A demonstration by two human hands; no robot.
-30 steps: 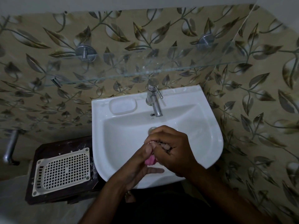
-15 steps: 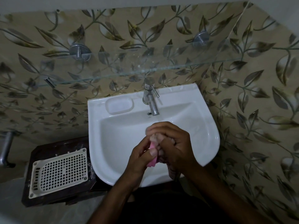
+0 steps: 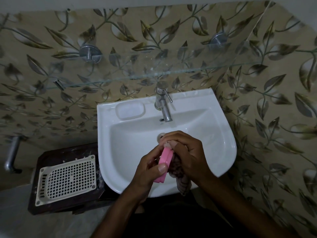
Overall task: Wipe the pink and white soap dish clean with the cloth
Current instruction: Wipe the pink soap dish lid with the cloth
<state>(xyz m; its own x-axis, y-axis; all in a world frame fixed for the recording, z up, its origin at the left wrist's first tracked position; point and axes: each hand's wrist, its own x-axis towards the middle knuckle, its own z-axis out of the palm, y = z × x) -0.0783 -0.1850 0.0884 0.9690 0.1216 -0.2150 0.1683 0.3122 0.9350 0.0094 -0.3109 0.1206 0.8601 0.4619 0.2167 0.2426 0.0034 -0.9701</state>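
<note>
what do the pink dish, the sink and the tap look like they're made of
Pink soap dish: probably plastic, with flat even colour and thin moulded edges. Sink: glossy white, likely glazed ceramic, with soft sheen on its rim. Tap: metal, a dull silvery finish, maybe steel or chrome.

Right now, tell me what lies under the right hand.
Under the right hand a checked cloth is pressed against the pink soap dish, which the left hand grips. The dish's wiped face is hidden.

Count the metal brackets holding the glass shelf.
2: one bracket on the wall upper left, one bracket upper right, both behind the glass shelf. None looks hidden.
</note>
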